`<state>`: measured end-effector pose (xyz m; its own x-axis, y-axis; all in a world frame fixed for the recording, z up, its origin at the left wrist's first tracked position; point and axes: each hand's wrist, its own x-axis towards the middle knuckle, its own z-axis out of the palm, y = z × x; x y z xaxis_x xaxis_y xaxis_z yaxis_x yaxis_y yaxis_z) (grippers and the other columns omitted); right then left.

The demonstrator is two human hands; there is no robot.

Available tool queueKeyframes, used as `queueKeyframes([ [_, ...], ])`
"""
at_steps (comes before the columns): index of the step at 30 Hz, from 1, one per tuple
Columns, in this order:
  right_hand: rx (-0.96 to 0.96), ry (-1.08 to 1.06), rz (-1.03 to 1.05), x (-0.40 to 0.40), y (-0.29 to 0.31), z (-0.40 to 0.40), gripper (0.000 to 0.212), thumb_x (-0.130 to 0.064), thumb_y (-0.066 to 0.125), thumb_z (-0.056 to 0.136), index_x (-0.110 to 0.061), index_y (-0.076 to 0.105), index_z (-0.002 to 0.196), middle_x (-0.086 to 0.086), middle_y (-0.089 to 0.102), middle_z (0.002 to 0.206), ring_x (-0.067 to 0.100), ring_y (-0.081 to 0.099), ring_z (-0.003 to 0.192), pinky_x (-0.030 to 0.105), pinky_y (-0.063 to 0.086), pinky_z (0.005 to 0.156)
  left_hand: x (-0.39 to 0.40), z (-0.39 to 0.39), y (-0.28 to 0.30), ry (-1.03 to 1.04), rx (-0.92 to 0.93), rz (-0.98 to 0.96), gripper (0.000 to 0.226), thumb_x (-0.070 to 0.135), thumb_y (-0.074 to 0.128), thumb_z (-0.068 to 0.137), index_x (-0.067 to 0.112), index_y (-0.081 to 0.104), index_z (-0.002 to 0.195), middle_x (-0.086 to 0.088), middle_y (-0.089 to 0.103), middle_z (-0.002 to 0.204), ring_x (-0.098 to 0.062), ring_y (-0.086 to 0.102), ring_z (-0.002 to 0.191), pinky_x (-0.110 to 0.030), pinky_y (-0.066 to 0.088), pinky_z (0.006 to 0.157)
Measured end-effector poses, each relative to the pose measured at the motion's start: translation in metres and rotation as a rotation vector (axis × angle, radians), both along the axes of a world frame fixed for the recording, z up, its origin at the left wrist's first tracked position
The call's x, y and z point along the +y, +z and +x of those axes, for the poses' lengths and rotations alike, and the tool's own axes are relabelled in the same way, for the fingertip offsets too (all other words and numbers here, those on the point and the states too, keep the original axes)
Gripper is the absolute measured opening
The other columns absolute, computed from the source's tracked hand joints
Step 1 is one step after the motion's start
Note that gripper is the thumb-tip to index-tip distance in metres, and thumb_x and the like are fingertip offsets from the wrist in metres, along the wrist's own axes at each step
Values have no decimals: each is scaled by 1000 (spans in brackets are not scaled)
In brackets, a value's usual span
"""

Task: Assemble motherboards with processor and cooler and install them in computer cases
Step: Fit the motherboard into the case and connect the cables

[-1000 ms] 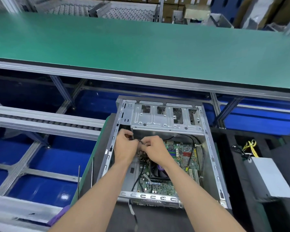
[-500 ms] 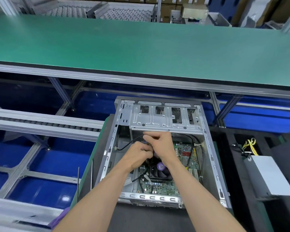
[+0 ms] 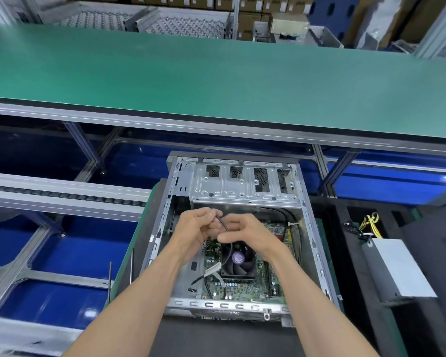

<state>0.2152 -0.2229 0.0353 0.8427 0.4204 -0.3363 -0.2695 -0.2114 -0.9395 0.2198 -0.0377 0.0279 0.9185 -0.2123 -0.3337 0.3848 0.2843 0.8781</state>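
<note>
An open case [image 3: 238,235] lies flat on a dark mat [image 3: 216,338], its open side up, just below the edge of a long green bench [image 3: 216,81]. Inside, the motherboard [image 3: 245,287] sits on the case floor with the cooler [image 3: 238,261] mounted on it — a black fan with a purple hub. A drive cage [image 3: 245,184] spans the far end of the case.

Both hands hover over the board, close together, just nearer than the cage. The left hand [image 3: 193,228] has its fingers curled round a thin black cable [image 3: 223,224], pinching it near its upper end; the cable runs down from the fingers toward the fan. The right hand [image 3: 250,234] is curled too, its fingertips meeting the left hand at the cable — whether it actually grips the cable I cannot tell.

To the right, in a black foam tray [image 3: 345,253], rests a grey power supply [image 3: 397,269] with yellow wires [image 3: 370,222] at its far end. A roller conveyor [image 3: 62,194] runs off to the left.
</note>
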Motion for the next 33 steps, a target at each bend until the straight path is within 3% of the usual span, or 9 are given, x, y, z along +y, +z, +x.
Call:
queueKeyframes([
  [3, 0, 63, -30, -1, 3, -8, 14, -22, 77, 85, -12, 76, 94, 8, 78, 90, 19, 74, 97, 39, 46, 101, 0, 2, 1, 212, 102, -166, 15, 3, 55, 97, 0, 70, 95, -5, 66, 69, -10, 64, 60, -18, 56, 56],
  [6, -20, -177, 38, -14, 5, -5, 15, -17, 72, 89, -12, 77, 76, 6, 71, 73, 27, 70, 96, 35, 46, 92, 1, 3, 3, 366, 119, -68, 16, 2, 55, 96, 1, 70, 90, -3, 64, 64, -9, 62, 54, -18, 53, 50],
  [11, 160, -427, 194, -29, 2, 0, 23, 9, 59, 90, 0, 75, 104, 15, 68, 76, 19, 53, 54, 30, 45, 54, -10, -3, 2, 399, 48, 537, 18, 9, 57, 94, 7, 71, 82, -5, 66, 55, -12, 62, 46, -22, 49, 45],
  [16, 110, -387, -24, -36, 0, -2, 24, 14, 67, 78, -1, 76, 95, 20, 76, 89, 31, 73, 70, 38, 54, 72, -9, -10, 4, 199, -50, 1367, 27, 13, 56, 87, 10, 50, 60, -6, 55, 58, -17, 45, 48, -23, 29, 44],
  [19, -7, -383, -120, -35, -3, -2, 17, 11, 71, 81, -4, 75, 89, 17, 76, 78, 28, 75, 74, 33, 54, 75, -3, -8, 5, 22, -186, 1602, 28, 11, 55, 87, 13, 44, 61, -3, 53, 60, -15, 42, 47, -23, 25, 40],
  [22, -59, -414, -148, -36, -6, -2, 17, 9, 77, 78, -2, 71, 89, 12, 74, 80, 33, 75, 69, 28, 55, 63, -9, -11, 8, -18, -358, 1757, 40, 36, 48, 96, 15, 55, 63, 4, 38, 51, -21, 46, 48, -26, 33, 49],
  [27, -89, -477, -280, -35, -11, 0, 21, 1, 84, 76, -5, 68, 87, 6, 74, 73, 21, 75, 69, 34, 56, 75, -27, -23, 17, 108, -898, 1744, 53, 39, 56, 86, 17, 43, 40, 6, 32, 34, -16, 31, 26, -17, 22, 46],
  [30, -74, -497, -220, -33, -8, 1, 23, -1, 86, 73, -5, 68, 87, 4, 74, 74, 18, 74, 71, 35, 58, 78, -33, -24, 9, 30, -1270, 1488, 29, 29, 60, 89, 19, 53, 62, 4, 46, 51, -18, 46, 42, -25, 29, 42],
  [33, -63, -464, -69, -29, -5, 1, 26, -7, 88, 64, -6, 69, 83, 3, 74, 74, 13, 70, 72, 25, 55, 70, -37, -18, 3, -195, -1197, 1302, 15, 28, 56, 97, 18, 62, 106, 3, 57, 92, -17, 53, 80, -28, 43, 69],
])
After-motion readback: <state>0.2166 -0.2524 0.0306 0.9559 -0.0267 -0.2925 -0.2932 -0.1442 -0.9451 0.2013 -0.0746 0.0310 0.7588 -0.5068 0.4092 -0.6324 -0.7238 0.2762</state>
